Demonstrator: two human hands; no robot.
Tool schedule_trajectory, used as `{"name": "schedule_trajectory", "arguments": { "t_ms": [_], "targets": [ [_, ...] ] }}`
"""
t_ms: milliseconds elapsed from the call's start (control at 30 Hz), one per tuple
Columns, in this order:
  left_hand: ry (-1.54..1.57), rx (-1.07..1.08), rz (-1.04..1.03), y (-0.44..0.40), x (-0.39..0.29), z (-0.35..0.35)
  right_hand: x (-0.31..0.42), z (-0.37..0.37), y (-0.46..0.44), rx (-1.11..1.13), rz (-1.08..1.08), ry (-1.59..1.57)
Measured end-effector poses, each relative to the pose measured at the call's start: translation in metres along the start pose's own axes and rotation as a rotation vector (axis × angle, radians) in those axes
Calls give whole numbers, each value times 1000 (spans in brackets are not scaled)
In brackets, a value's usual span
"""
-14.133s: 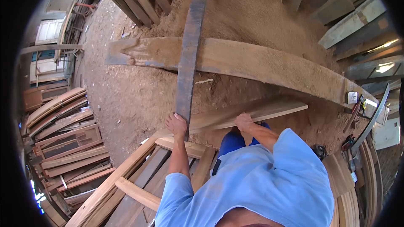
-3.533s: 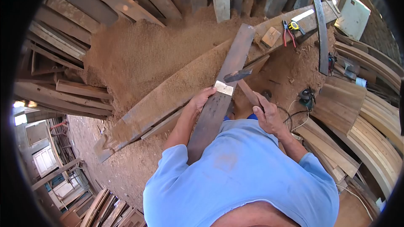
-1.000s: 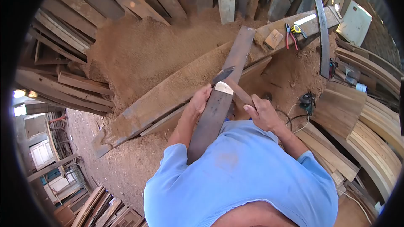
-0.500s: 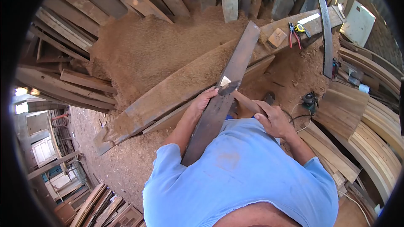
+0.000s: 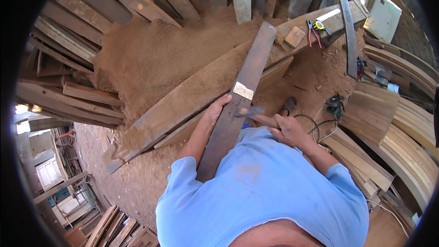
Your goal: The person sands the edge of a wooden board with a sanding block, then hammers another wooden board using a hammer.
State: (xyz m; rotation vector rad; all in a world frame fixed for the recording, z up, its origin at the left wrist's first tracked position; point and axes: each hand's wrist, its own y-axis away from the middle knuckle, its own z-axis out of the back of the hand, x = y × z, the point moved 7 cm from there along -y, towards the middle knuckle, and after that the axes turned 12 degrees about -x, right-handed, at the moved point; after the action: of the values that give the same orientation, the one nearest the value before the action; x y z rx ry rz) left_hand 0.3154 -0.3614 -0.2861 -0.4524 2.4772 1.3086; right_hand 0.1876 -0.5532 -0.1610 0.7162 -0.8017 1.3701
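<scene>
A long dark wooden board (image 5: 258, 55) slants from my body up to the sawdust-covered beam. Near its middle is a pale bare rectangle (image 5: 243, 90). My left hand (image 5: 214, 110) is closed on the board's left edge, just below that patch. In my right hand (image 5: 290, 132) is the wooden handle of a hammer (image 5: 264, 118). The hammer's head, smeared by motion, is over the board below the pale patch; whether it touches the wood I cannot tell.
A thick beam (image 5: 176, 98) runs diagonally under the board. On its far end lie a wood block (image 5: 295, 37), red-handled pliers (image 5: 313, 34) and a yellow tape measure (image 5: 318, 26). A power tool with cords (image 5: 335, 105) is on the ground at right. Planks (image 5: 409, 155) are stacked around.
The hammer head has moved down the board toward my body, baring the pale patch. My right hand has shifted slightly left and down. My left hand keeps its grip on the board.
</scene>
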Motion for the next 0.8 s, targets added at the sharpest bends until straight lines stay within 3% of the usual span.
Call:
{"name": "schedule_trajectory", "arguments": {
  "t_ms": [67,200,267,300,367,433,533,633,667,800],
  "targets": [
    [-18,14,0,0,0,1,-34,-23,1,161,-68,287],
    [22,-32,23,12,7,-3,-3,-8,-3,23,9,127],
    [24,-3,15,8,-2,-10,-1,-6,-4,-120,25,-140],
    [22,-10,21,8,-1,-8,-10,-9,-4,-122,27,-138],
    [21,-21,30,9,4,-1,-45,-31,0,177,-63,322],
    [5,-14,-3,2,1,1,-37,-16,-11,158,-44,298],
    [54,18,39,4,4,-3,-10,-2,-6,-87,29,19],
    [31,-18,41,9,3,-7,-20,-19,-5,1,38,148],
    [30,-16,41,7,5,-3,-35,-30,-4,166,-42,296],
    [36,-48,76,10,9,1,-24,-20,3,101,-45,199]
  ]
}}
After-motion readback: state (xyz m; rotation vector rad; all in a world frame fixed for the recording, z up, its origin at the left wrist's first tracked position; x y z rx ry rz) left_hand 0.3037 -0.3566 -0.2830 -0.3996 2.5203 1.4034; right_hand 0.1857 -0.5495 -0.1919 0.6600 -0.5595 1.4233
